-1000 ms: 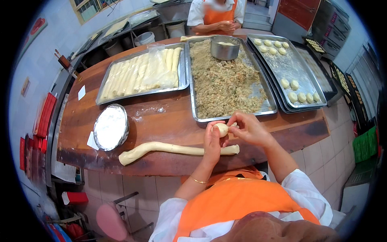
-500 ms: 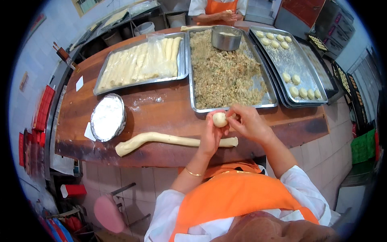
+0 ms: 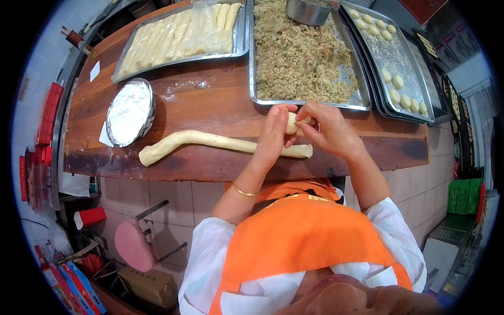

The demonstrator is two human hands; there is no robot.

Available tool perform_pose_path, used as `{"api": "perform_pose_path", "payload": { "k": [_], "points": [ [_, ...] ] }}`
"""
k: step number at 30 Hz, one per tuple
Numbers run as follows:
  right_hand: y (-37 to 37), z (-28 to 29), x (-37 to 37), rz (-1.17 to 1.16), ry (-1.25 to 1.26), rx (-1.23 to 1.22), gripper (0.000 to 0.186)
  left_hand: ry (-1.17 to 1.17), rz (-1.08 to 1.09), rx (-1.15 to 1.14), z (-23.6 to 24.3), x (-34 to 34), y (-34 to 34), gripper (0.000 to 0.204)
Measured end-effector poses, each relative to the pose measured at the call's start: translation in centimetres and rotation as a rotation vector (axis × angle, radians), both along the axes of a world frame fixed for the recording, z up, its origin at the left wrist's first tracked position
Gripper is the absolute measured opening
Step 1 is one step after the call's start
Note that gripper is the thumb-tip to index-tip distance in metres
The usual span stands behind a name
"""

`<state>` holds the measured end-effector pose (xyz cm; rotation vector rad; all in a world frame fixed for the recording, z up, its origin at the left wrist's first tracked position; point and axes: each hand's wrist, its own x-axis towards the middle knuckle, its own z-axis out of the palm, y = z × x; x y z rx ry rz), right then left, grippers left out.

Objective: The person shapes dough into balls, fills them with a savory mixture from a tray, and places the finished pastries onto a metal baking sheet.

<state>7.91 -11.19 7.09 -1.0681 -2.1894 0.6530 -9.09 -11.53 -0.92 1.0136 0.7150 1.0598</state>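
Note:
A small pale dough ball (image 3: 292, 124) sits in the fingers of my left hand (image 3: 274, 131), which curl around it above the table's near part. My right hand (image 3: 329, 130) is closed, its thumb and fingertips pinching the ball's right side. Behind my left wrist a long dough rope (image 3: 210, 139) lies across the table, thicker at its left end. Just beyond my hands is a metal tray of crumbly brown filling (image 3: 299, 63), with a round metal pot (image 3: 308, 11) at its far end.
To the left stands a bowl of white flour (image 3: 129, 113). Farther back, a tray (image 3: 178, 62) holds dough rolls partly under plastic. Stacked trays on the right carry several round dough pieces (image 3: 398, 82). A pink stool (image 3: 134, 244) stands below the wooden table (image 3: 210, 107).
The view has tilted downward, so the table sits higher in the picture and the person across it is out of view. My hands stay together on the dough ball, my right fingers still pinching its side.

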Motion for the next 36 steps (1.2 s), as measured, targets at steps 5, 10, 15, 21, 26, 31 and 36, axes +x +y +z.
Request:
{"api": "perform_pose_path", "payload": {
  "k": [5, 10, 15, 21, 26, 31, 36],
  "points": [
    [0.0, -0.3, 0.0, 0.016, -0.032, 0.023, 0.016, -0.042, -0.141, -0.065, -0.5, -1.3, 0.8, 0.039],
    [0.3, -0.2, 0.1, 0.031, -0.04, -0.025, 0.015, 0.171, -0.163, 0.32, -0.2, -2.6, 0.9, 0.043],
    [-0.6, -2.2, -1.1, -0.22, 0.696, -0.36, 0.01, 0.399, -0.117, 0.405, 1.6, -5.2, 1.7, 0.043],
    [-0.3, -7.0, 2.4, -0.193, -0.055, -0.09, 0.023, 0.766, 0.288, 0.528, 0.8, -9.6, 3.4, 0.04],
    [-3.4, -9.7, 4.1, -0.27, -0.126, -0.033, 0.029, 0.901, 0.253, 0.358, -4.3, -13.2, 5.8, 0.051],
    [-4.8, -8.8, 6.6, -0.464, 0.044, 0.046, 0.027, 0.631, 0.255, 0.072, -3.4, -13.1, 8.3, 0.059],
    [-5.2, -8.9, 7.8, -0.52, 0.11, 0.066, 0.024, 1.276, 0.344, 0.399, -2.9, -9.7, 12.9, 0.059]
  ]
}}
